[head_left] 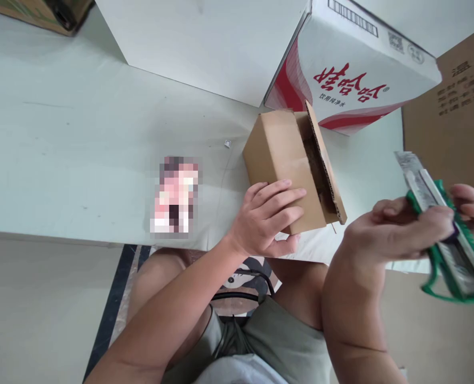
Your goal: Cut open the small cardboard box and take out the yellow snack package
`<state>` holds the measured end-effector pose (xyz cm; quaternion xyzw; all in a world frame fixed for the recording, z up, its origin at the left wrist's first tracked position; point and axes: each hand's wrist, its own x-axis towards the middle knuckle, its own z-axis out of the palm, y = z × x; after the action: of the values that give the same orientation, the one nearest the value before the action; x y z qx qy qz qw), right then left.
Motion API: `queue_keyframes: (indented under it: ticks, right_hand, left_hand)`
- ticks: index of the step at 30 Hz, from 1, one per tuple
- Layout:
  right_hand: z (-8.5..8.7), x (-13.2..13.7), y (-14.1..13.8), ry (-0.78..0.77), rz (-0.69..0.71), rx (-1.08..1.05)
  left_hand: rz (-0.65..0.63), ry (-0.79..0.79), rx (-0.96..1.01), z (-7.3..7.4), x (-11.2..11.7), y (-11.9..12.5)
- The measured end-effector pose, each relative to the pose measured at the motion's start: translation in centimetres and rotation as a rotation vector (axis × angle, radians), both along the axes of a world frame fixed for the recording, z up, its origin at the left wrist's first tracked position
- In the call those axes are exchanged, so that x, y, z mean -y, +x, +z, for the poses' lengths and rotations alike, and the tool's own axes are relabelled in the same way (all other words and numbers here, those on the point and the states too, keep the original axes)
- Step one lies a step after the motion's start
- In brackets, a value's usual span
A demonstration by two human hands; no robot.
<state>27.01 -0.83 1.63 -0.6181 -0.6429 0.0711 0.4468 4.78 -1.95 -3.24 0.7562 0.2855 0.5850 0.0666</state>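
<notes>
A small brown cardboard box (276, 144) sits tilted on the table, its right end partly open with a raised flap (325, 165). My left hand (274, 216) grips the box's near end, fingers across its face and thumb at the lower corner. Off to the right, my right hand (404, 226) is closed around a green utility knife (456, 240). The knife's metal blade end points up and away to the left, apart from the box. The inside of the box is dark and hard to make out.
A pixelated item (175, 194) lies on the pale table (80, 160), left of the box. Behind stand a white panel (205, 48) and a white-and-red carton (352, 69). A large brown carton (448, 128) is at right, another (32, 13) at far left.
</notes>
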Motion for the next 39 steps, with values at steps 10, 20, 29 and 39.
queue_keyframes:
  ticks: [10, 20, 29, 39]
  right_hand:
    - [-5.3, 0.4, 3.0, -0.182, -0.249, 0.15]
    - [-7.7, 1.2, 5.7, -0.375, -0.119, 0.249]
    - [-7.9, 1.3, 5.4, -0.388, -0.135, 0.265]
    - [-0.1, 4.4, -1.1, 0.263, 0.062, -0.055]
  left_hand:
    - [0.0, -0.001, 0.037, 0.5, -0.3, -0.7]
    - [0.057, -0.062, 0.124, -0.1, -1.9, -1.4]
    - [0.046, -0.134, 0.138, 0.4, -2.1, -1.6]
    - [0.043, -0.196, 0.289, 0.4, -2.7, -1.4]
